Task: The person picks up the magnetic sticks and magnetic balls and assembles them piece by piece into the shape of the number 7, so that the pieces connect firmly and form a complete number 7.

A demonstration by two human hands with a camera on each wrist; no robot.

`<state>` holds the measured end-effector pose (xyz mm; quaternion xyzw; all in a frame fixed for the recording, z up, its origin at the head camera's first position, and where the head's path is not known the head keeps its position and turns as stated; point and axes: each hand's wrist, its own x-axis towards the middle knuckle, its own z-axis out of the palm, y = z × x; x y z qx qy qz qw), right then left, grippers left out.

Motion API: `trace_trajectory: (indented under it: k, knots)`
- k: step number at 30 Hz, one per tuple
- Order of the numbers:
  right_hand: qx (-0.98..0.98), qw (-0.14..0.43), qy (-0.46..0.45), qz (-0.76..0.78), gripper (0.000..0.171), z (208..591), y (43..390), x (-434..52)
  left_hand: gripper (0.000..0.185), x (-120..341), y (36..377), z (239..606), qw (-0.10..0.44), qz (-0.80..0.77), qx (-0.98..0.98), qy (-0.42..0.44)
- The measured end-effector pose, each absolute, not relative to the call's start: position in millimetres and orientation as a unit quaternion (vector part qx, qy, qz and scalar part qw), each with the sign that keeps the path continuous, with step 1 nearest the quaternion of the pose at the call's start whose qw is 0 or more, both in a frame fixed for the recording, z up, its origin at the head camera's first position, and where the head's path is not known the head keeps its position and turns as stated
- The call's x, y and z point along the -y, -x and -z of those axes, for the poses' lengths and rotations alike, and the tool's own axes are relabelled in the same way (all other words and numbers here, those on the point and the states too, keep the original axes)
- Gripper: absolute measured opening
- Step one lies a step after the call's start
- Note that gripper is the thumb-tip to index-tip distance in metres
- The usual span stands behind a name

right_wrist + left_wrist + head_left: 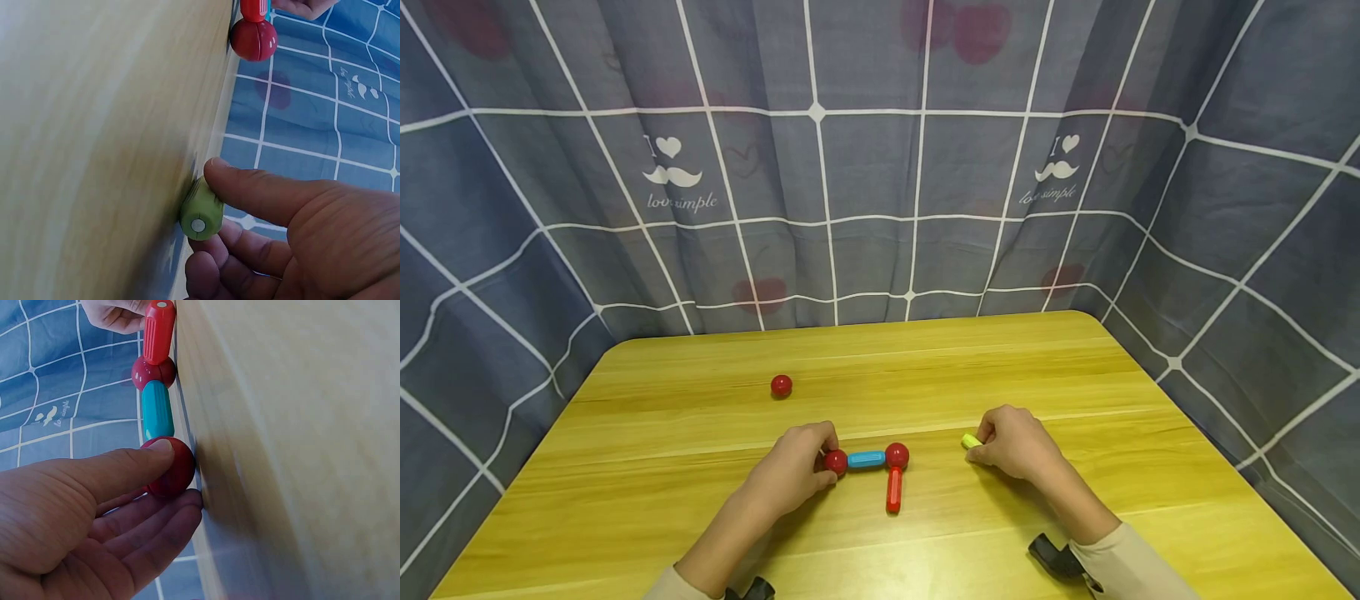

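On the wooden table (700, 433) lies a chain of toy pieces: a red ball (836, 462), a blue rod (867, 459), a second red ball (897, 455) and a red rod (893, 489) pointing toward me. My left hand (797, 467) pinches the left red ball (172, 467) between thumb and fingers. The blue rod (157, 411) joins it to the other ball (153, 372). My right hand (1011, 442) pinches a yellow-green rod (972, 441) lying on the table, its end (201, 217) under my thumb.
A loose red ball (781, 385) sits further back on the left half of the table. A grey checked curtain (865, 167) surrounds the table on three sides. Dark wrist mounts (1056, 557) show near the front edge.
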<state>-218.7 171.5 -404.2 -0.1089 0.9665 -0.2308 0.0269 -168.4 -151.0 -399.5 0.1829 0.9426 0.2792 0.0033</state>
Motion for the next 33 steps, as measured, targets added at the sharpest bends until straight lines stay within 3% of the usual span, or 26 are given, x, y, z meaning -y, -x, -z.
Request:
trace_trajectory:
  k: [33]
  knots:
    - [-0.931, 0.099, 0.198, 0.291, 0.026, 405.3, 196.8, -148.3, 0.029, 150.4, 167.5, 397.9, 0.006, -0.277, -0.944, -0.181]
